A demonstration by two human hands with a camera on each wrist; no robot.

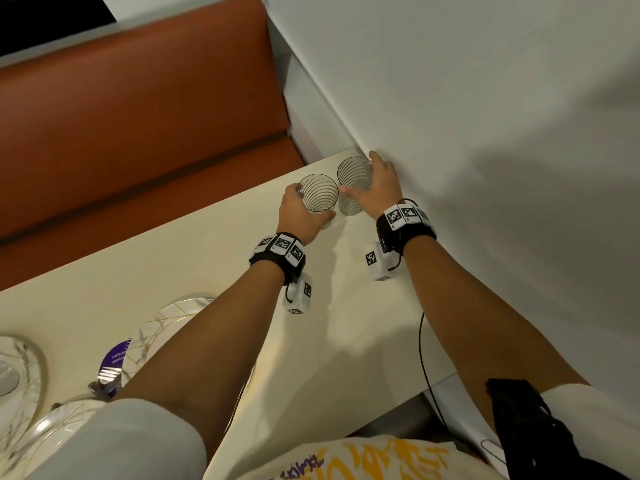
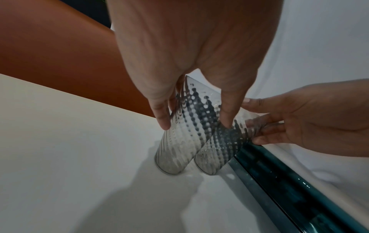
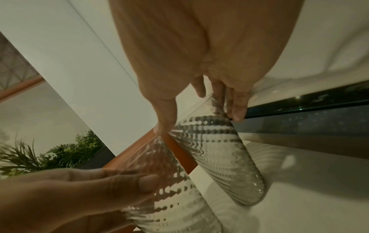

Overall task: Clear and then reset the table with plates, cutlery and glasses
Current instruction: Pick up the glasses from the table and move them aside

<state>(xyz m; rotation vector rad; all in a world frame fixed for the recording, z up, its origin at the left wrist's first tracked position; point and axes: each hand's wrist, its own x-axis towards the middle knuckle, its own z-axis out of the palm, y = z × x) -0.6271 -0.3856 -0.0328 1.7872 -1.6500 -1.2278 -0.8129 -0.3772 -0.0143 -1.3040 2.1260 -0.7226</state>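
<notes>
Two clear ribbed glasses stand side by side at the far right corner of the cream table (image 1: 207,265), close to the white wall. My left hand (image 1: 304,209) grips the left glass (image 1: 318,197) with thumb and fingers round its upper part. My right hand (image 1: 372,188) grips the right glass (image 1: 355,183) the same way. In the left wrist view both bases, of the left glass (image 2: 175,151) and the right glass (image 2: 219,151), sit on the tabletop. The right wrist view shows the right glass (image 3: 219,154) held between thumb and fingers, with the left glass (image 3: 173,197) beside it.
Marbled plates (image 1: 173,313) lie at the near left of the table, with another plate (image 1: 24,372) at the left edge. A fork on a purple napkin (image 1: 112,362) lies between them. An orange bench (image 1: 138,133) runs behind the table. The wall (image 1: 485,116) bounds the right side.
</notes>
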